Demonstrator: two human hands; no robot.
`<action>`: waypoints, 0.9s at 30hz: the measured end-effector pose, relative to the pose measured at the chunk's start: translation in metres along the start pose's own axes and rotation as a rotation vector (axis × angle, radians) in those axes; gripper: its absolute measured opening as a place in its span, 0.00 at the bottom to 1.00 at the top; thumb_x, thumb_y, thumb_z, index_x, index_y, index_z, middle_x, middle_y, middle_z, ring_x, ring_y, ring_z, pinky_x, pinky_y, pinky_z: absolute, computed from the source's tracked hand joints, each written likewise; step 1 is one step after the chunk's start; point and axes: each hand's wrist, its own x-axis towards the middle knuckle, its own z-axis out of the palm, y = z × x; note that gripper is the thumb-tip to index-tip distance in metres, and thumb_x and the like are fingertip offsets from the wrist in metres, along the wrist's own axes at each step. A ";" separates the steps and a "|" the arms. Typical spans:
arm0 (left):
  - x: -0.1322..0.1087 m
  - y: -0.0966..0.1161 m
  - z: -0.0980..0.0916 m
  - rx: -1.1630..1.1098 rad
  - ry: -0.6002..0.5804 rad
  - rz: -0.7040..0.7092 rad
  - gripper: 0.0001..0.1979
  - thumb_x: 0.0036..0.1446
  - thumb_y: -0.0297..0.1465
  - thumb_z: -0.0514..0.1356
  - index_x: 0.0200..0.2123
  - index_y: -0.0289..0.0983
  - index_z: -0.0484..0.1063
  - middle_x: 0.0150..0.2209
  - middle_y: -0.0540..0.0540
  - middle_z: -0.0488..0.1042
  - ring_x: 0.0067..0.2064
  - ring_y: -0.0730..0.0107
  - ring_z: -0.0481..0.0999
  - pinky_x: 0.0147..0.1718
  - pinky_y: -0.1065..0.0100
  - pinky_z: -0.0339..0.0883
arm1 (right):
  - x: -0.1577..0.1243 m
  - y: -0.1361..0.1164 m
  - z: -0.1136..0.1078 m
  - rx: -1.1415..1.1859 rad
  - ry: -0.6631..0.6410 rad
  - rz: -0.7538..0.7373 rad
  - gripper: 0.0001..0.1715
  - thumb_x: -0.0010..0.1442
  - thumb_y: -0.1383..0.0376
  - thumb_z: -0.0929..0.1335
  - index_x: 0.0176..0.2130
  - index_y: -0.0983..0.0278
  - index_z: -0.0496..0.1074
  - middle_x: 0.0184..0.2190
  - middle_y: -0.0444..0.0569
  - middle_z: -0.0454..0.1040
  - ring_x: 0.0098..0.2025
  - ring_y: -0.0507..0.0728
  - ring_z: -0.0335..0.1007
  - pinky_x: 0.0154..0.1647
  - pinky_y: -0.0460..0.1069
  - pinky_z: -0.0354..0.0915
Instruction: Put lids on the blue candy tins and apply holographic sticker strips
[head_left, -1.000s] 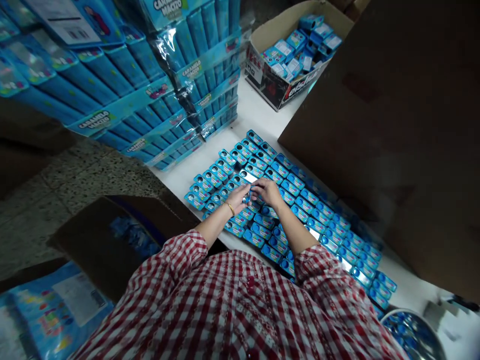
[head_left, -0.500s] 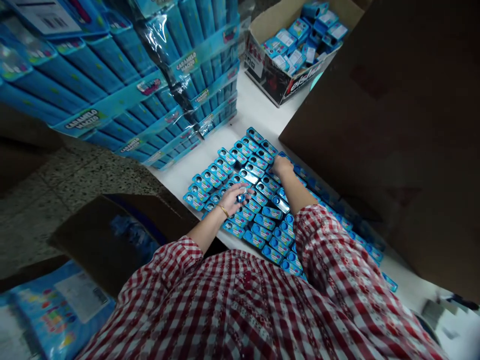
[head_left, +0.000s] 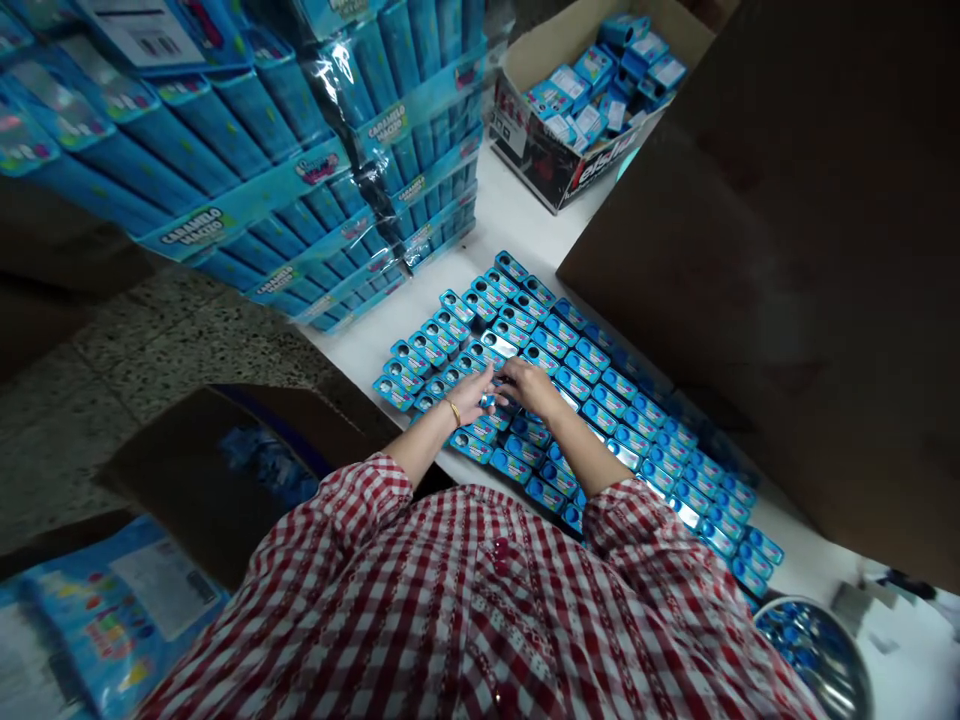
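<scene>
Rows of small blue boxes (head_left: pixel 587 352) stand close together on the white table. Some tops show a dark round hole, while others have a round blue cap (head_left: pixel 598 411) in it. Half curled, my left hand (head_left: pixel 469 398) cups small blue caps (head_left: pixel 487 401) over the near-left rows. My right hand (head_left: pixel 525 384) meets it there, fingertips pinched together beside the left palm. Whatever sits between the right fingertips is hidden.
Wrapped stacks of blue packs (head_left: pixel 300 190) rise at the left. An open carton (head_left: pixel 517 155) of blue boxes stands at the back. A large brown box (head_left: pixel 772 300) walls the right side. A metal bowl (head_left: pixel 855 660) with blue pieces sits lower right; an open box (head_left: pixel 172 480) lies lower left.
My right hand has come back from the far rows to my left hand. The box tops it covered now show blue caps. The bowl has come into view.
</scene>
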 end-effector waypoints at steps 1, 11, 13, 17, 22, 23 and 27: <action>-0.002 -0.001 -0.001 0.000 -0.023 -0.023 0.15 0.56 0.42 0.58 0.35 0.34 0.71 0.25 0.46 0.74 0.23 0.73 0.72 0.16 0.76 0.56 | -0.001 0.004 -0.004 0.001 0.000 0.022 0.08 0.58 0.67 0.66 0.37 0.63 0.74 0.38 0.50 0.74 0.40 0.54 0.69 0.41 0.48 0.63; -0.014 -0.001 -0.019 -0.375 -0.004 0.066 0.07 0.52 0.20 0.56 0.33 0.30 0.73 0.34 0.41 0.77 0.36 0.71 0.77 0.36 0.70 0.71 | 0.044 0.037 -0.043 -0.299 0.042 0.722 0.14 0.53 0.67 0.70 0.42 0.66 0.73 0.43 0.61 0.74 0.47 0.65 0.71 0.45 0.55 0.65; -0.015 0.000 -0.020 -0.416 -0.009 0.085 0.09 0.50 0.18 0.55 0.33 0.30 0.73 0.34 0.41 0.77 0.39 0.70 0.77 0.40 0.69 0.71 | 0.054 0.037 -0.042 -0.336 -0.025 0.776 0.20 0.51 0.66 0.72 0.45 0.67 0.72 0.46 0.64 0.73 0.49 0.67 0.70 0.46 0.56 0.65; -0.018 0.002 -0.020 -0.451 -0.041 0.117 0.13 0.48 0.15 0.53 0.35 0.30 0.72 0.37 0.41 0.77 0.43 0.68 0.77 0.46 0.65 0.69 | 0.066 0.044 -0.043 -0.349 -0.103 0.844 0.28 0.50 0.64 0.73 0.50 0.68 0.69 0.49 0.64 0.71 0.51 0.66 0.68 0.47 0.56 0.65; -0.016 0.000 -0.021 -0.470 -0.050 0.134 0.15 0.49 0.15 0.52 0.39 0.33 0.71 0.38 0.42 0.77 0.44 0.68 0.76 0.47 0.62 0.68 | 0.049 0.034 -0.040 -0.364 0.036 0.788 0.29 0.52 0.63 0.72 0.52 0.67 0.67 0.46 0.62 0.73 0.50 0.66 0.69 0.47 0.56 0.64; -0.016 -0.001 -0.021 -0.476 -0.038 0.137 0.16 0.50 0.15 0.52 0.40 0.33 0.71 0.38 0.42 0.76 0.43 0.68 0.76 0.47 0.62 0.68 | 0.042 0.026 -0.036 -0.330 0.108 0.726 0.25 0.54 0.62 0.71 0.50 0.66 0.68 0.45 0.60 0.73 0.48 0.64 0.69 0.47 0.55 0.64; -0.012 -0.007 -0.019 -0.470 0.024 0.165 0.20 0.52 0.17 0.53 0.46 0.36 0.70 0.36 0.45 0.75 0.36 0.74 0.76 0.41 0.66 0.68 | 0.014 -0.014 0.000 -0.017 0.169 0.325 0.12 0.59 0.60 0.66 0.40 0.62 0.74 0.40 0.52 0.75 0.43 0.57 0.71 0.45 0.50 0.64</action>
